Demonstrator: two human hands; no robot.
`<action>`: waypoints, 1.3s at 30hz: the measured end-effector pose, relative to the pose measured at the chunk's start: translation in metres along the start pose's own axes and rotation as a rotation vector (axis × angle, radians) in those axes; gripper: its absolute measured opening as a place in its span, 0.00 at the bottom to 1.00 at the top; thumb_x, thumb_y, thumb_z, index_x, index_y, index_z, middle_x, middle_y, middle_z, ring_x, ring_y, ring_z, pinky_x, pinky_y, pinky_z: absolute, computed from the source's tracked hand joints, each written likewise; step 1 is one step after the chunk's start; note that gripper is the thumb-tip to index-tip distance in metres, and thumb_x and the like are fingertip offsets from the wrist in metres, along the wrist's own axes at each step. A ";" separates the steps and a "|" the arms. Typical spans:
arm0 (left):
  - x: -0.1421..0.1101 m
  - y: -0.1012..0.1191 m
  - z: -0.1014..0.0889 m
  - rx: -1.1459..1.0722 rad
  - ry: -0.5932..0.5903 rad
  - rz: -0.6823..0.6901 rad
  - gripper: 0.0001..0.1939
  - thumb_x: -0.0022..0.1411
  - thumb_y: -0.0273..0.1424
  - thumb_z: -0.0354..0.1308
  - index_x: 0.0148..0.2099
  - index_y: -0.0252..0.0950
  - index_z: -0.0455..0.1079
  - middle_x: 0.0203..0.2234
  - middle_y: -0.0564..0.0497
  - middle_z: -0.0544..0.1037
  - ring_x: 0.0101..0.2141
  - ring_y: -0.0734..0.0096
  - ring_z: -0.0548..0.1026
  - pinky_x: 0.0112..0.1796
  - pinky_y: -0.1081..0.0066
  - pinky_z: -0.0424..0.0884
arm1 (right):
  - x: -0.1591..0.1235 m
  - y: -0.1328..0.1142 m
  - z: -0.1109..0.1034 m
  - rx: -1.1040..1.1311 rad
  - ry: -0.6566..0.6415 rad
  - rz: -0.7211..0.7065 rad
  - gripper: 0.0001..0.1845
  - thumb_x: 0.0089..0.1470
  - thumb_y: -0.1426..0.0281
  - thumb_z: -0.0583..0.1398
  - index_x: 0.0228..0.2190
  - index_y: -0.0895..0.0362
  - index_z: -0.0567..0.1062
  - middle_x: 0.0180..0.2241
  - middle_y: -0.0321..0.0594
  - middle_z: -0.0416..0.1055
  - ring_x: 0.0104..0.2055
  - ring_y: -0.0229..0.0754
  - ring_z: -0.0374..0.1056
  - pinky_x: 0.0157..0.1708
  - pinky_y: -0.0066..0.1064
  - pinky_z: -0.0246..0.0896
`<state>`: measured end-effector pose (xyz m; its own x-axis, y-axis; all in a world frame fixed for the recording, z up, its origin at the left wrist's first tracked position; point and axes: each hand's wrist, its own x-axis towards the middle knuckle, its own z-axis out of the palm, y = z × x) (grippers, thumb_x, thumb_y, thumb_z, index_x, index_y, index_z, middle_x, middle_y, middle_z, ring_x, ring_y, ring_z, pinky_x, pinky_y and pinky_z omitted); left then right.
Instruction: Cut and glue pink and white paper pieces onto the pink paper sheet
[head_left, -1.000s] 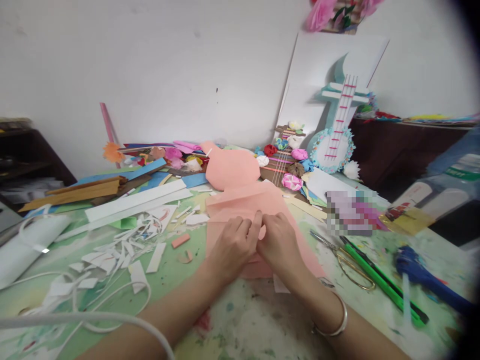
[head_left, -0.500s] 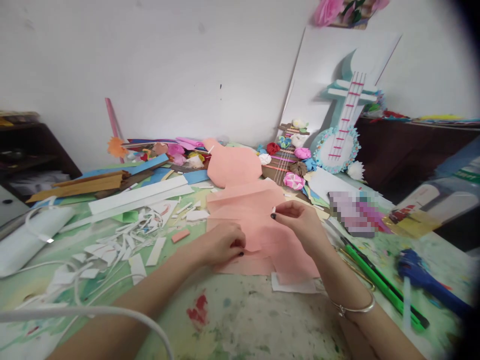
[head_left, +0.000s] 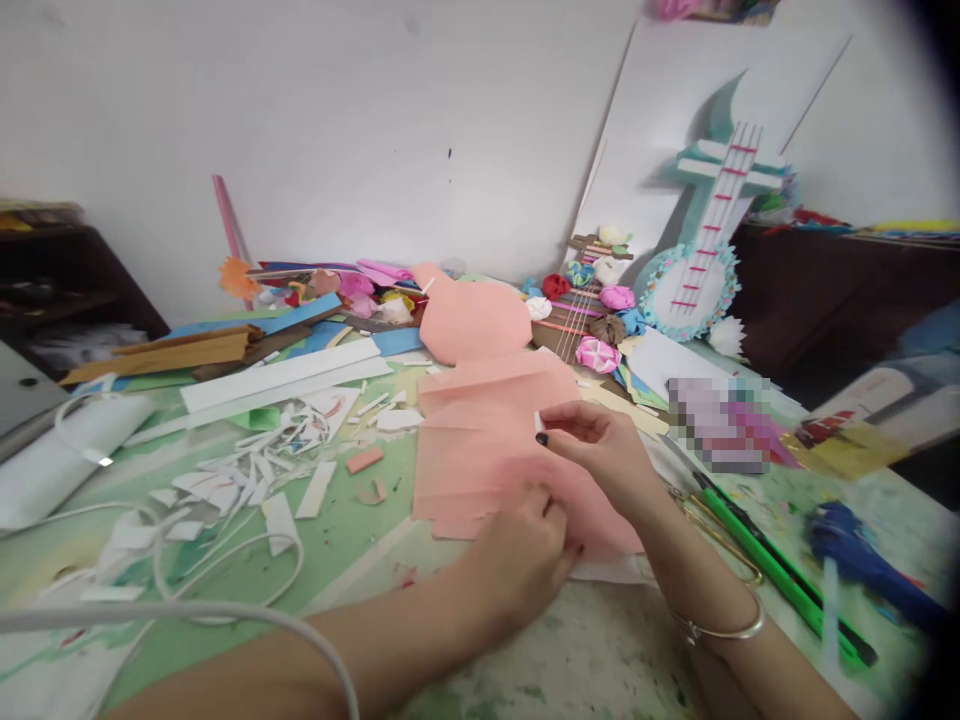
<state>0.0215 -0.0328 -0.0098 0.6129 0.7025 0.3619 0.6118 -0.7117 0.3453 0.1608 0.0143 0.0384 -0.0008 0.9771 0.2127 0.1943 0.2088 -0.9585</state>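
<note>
Salmon-pink paper sheets point(head_left: 465, 440) lie in the middle of the table, with creases across them. My right hand point(head_left: 607, 450) hovers over their right part, thumb and fingers pinching a small white piece point(head_left: 538, 422), perhaps paper or foam. Low over the front of the sheets is my left hand point(head_left: 521, 550), its fingers curled against the paper and slightly blurred; what is between them is hidden. Behind the sheets is a rounded pink cut-out point(head_left: 476, 320) with a small white strip near its top. White paper point(head_left: 611, 568) peeks out under the front right corner.
White scraps point(head_left: 240, 470) and a white cable point(head_left: 225, 610) spread over the left side. At right lie a green cutter point(head_left: 780, 570), a blue glue gun point(head_left: 855, 550) and a pixelated item point(head_left: 720, 425). Paper flowers point(head_left: 600, 355) and a paper lute point(head_left: 705, 230) stand behind.
My left hand has moved right and toward me across the pink paper, uncovering a small curled scrap on the left. My right hand keeps its pinch on the white piece. The view has shifted slightly.
</note>
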 end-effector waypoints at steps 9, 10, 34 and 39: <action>-0.022 0.015 0.002 0.196 0.052 0.282 0.33 0.64 0.47 0.47 0.52 0.19 0.67 0.43 0.29 0.76 0.44 0.45 0.73 0.44 0.51 0.68 | -0.018 -0.003 0.004 -0.085 -0.111 -0.067 0.10 0.42 0.69 0.67 0.31 0.57 0.77 0.37 0.42 0.76 0.43 0.46 0.72 0.47 0.40 0.68; -0.027 0.017 0.005 0.222 0.085 0.301 0.35 0.63 0.50 0.47 0.53 0.18 0.66 0.45 0.28 0.75 0.46 0.43 0.72 0.46 0.51 0.67 | -0.022 -0.002 0.005 -0.112 -0.141 -0.058 0.10 0.42 0.69 0.67 0.31 0.57 0.77 0.37 0.42 0.76 0.43 0.45 0.72 0.46 0.39 0.68; -0.044 0.024 0.027 0.289 0.269 0.289 0.17 0.61 0.34 0.53 0.48 0.30 0.71 0.41 0.39 0.80 0.45 0.47 0.75 0.48 0.50 0.62 | -0.039 0.033 0.018 -0.380 -0.198 -0.105 0.07 0.47 0.75 0.64 0.31 0.55 0.72 0.39 0.41 0.72 0.41 0.42 0.70 0.41 0.33 0.68; -0.045 0.025 0.029 0.277 0.255 0.295 0.17 0.61 0.35 0.53 0.48 0.30 0.71 0.43 0.38 0.79 0.46 0.47 0.75 0.47 0.50 0.63 | -0.038 0.031 0.019 -0.454 -0.210 -0.154 0.07 0.47 0.75 0.64 0.32 0.55 0.73 0.39 0.41 0.72 0.43 0.42 0.70 0.41 0.32 0.67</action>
<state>0.0238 -0.0817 -0.0426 0.6591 0.4214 0.6229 0.5618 -0.8265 -0.0352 0.1485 -0.0153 -0.0031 -0.2506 0.9332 0.2575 0.5817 0.3577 -0.7305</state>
